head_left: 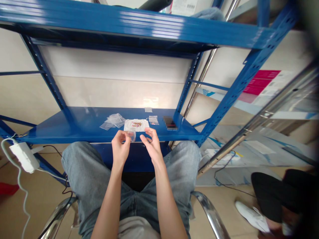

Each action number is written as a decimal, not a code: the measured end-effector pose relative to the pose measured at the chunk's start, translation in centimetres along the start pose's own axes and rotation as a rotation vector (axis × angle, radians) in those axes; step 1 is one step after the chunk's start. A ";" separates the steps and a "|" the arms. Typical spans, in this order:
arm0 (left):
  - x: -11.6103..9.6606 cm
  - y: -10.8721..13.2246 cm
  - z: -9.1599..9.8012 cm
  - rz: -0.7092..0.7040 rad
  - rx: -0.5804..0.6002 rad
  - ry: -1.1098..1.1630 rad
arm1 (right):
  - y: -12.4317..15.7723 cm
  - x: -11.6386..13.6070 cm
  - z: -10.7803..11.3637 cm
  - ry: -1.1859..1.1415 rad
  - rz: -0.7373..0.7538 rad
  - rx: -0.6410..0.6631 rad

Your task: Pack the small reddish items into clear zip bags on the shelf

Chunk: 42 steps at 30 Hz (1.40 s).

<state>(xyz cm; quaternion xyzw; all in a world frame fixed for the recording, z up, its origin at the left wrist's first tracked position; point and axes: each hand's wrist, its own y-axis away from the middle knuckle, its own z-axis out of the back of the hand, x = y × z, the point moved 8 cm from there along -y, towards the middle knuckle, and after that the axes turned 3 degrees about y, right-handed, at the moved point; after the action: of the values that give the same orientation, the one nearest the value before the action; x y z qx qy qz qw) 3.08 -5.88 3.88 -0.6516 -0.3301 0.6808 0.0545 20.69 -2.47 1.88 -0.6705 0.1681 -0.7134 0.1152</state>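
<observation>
My left hand [121,146] pinches a small clear plastic bag [133,136] between thumb and fingertips, just in front of the shelf's edge. My right hand [152,144] is beside it with thumb and fingers apart, and nothing shows in them. Beyond both hands lies a white sheet or shallow tray [127,125] bearing a heap of small multicoloured pieces [137,124], too small to name. Left of this is a loose pile of clear plastic bags [113,121]. A small filled zip bag [153,120] rests to the right.
The blue metal shelf [82,122] spans the space before my knees, with an upper shelf beam [124,25] overhead. A pixelated dark object [170,123] and a small white packet [148,110] lie on it. A white power strip [24,157] hangs left; another person's shoe [251,215] is right.
</observation>
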 end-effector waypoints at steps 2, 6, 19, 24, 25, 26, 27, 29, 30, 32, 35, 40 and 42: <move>0.7 -0.3 0.4 0.078 -0.003 0.159 | -0.1 -1.4 0.1 -0.106 -0.099 0.019; 1.4 -0.6 0.6 0.176 0.007 0.364 | 0.0 -3.3 -0.6 -0.285 -0.262 0.131; 1.9 -0.5 -0.3 0.273 0.077 0.426 | 0.6 -1.7 -1.6 -0.448 -0.299 0.248; 3.1 -0.2 -0.4 0.289 0.045 0.404 | 0.3 -4.3 -1.1 -0.506 -0.354 0.102; 3.3 -0.1 -0.4 0.287 0.033 0.393 | 0.2 -4.9 -0.9 -0.529 -0.369 0.044; 3.5 -0.1 -0.3 0.283 0.022 0.380 | 0.0 -5.6 -0.6 -0.553 -0.378 -0.013; 3.7 -0.2 -0.3 0.281 0.012 0.367 | -0.1 -6.1 -0.3 -0.574 -0.380 -0.063; 4.4 -0.3 -0.3 0.290 0.003 0.343 | -0.5 -6.7 0.1 -0.601 -0.370 -0.143; 4.8 -0.5 -0.3 0.303 0.003 0.335 | -0.7 -7.0 0.3 -0.608 -0.361 -0.173; 6.0 -0.9 -0.4 0.333 0.008 0.324 | -1.3 -7.2 0.3 -0.612 -0.339 -0.215; 8.1 -1.6 -0.8 0.366 0.022 0.298 | -2.7 -7.5 -0.7 -0.593 -0.311 -0.240; 10.7 -2.5 -1.6 0.340 0.045 0.118 | -7.6 -6.9 -5.5 -0.415 -0.242 -0.117; 10.8 -2.8 -2.0 0.323 0.079 0.045 | -10.2 -6.1 -7.8 -0.210 -0.228 -0.045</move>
<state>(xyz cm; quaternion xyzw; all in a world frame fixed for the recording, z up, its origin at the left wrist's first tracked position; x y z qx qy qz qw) 2.34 2.48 -3.69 -0.7086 -0.1926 0.6785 -0.0229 14.00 9.95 -0.04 -0.7583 0.0940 -0.6441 0.0354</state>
